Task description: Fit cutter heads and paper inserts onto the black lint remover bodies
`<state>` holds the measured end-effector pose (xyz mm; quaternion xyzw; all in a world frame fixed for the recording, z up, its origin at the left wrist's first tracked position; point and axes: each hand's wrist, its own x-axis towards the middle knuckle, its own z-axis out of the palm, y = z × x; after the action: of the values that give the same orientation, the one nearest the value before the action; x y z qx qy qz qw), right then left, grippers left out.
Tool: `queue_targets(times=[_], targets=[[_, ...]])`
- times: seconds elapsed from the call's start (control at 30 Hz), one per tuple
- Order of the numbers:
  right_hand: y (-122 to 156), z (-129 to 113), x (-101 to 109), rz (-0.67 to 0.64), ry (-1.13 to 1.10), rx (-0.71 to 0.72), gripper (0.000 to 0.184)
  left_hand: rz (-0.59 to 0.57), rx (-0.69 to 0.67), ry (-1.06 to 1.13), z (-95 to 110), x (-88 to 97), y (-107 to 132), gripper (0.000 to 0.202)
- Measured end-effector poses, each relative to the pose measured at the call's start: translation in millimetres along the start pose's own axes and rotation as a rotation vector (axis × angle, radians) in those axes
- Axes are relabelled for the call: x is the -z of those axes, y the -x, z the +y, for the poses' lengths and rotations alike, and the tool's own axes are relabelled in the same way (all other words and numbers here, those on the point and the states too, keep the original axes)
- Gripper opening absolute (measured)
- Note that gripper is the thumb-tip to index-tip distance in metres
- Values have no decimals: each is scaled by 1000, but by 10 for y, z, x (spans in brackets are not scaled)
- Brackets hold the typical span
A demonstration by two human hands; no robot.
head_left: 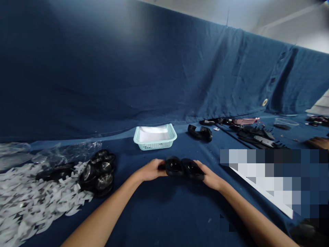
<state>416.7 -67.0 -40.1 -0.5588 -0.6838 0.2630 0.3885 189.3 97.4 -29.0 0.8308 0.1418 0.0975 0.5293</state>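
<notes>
Two black rounded cups with glossy dark hollows, like headphone ear cups, are side by side over the blue cloth. My left hand point(153, 169) is closed at the outer side of the left cup point(174, 166). Gripped at its outer side by my right hand point(209, 175) is the right cup point(192, 168). The cups meet or nearly meet in the middle; whether they are joined, I cannot tell. Most of my fingertips are hidden behind them. Beyond my hands stands a light-blue basket point(155, 146) with white sheet material inside.
Left lie a heap of grey-white strips point(48, 199), black round parts with mesh faces point(104, 180) and clear plastic point(69, 151). A black two-lobed piece point(200, 133) sits right of the basket. Farther right are black parts point(257, 135), a pink basket point(246, 121) and another person's hand point(318, 142).
</notes>
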Motion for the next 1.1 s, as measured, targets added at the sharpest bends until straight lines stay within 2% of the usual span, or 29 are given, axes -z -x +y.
queue_targets(times=[0.33,0.77,0.97,1.1], targets=[[-2,-17,-11,17,10,17,27,43,-33,5,-104,-33,-2,21],[0,28,-24,9,24,39,24,25,-55,10,-3,-2,12,19],[9,13,-13,0,45,37,32,21,-45,-5,-53,-1,0,16],[6,1,-12,9,73,48,39,52,-45,-34,-117,4,-2,33]])
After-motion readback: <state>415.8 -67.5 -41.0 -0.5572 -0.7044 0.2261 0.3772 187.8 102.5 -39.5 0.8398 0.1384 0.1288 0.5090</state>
